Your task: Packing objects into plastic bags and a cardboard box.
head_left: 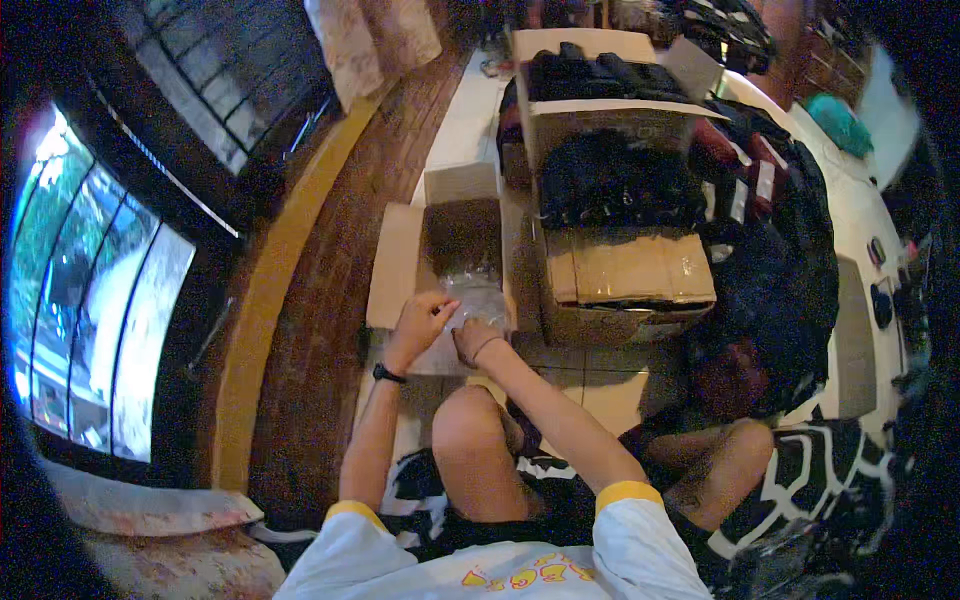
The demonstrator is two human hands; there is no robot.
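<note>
Both hands are at the near end of an open cardboard box on the floor, its flaps folded outward. A clear plastic bag lies at the box's near side, shiny and crumpled. My left hand, with a dark band on its wrist, has thumb and fingers pinched together at the bag's left edge. Close beside it, my right hand is closed at the bag's near edge, its fingertips turned down and partly hidden. The bag's contents, if any, are too unclear to make out.
To the right stands a closed cardboard box, with an open box of dark items behind it. A large pile of dark garments spreads farther right. A brown wooden floor strip runs along the left, near a window.
</note>
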